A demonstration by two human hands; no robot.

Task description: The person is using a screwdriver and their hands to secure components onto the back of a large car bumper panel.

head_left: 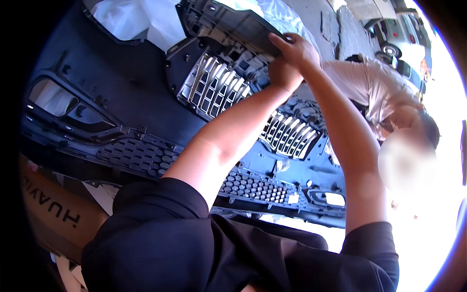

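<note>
A large dark car bumper cover [112, 92] stretches across the view, with a chrome-slatted grille [214, 87] set into it and a second chrome grille [290, 135] to the right. A long black plastic panel [243, 30] runs above the first grille. At its right end, my right hand [302, 52] grips the edge, thumb and forefinger around it. Just below and touching it is my left hand [283, 75], its fingers curled; what lies in them is hidden. My forearms come together there, and the left one covers part of the grilles.
Clear plastic wrapping [282, 17] lies beyond the panel. Another person in a light shirt [374, 87] bends close on the right. A cardboard box [63, 209] stands at the lower left. A silver car [399, 36] is parked at the far right.
</note>
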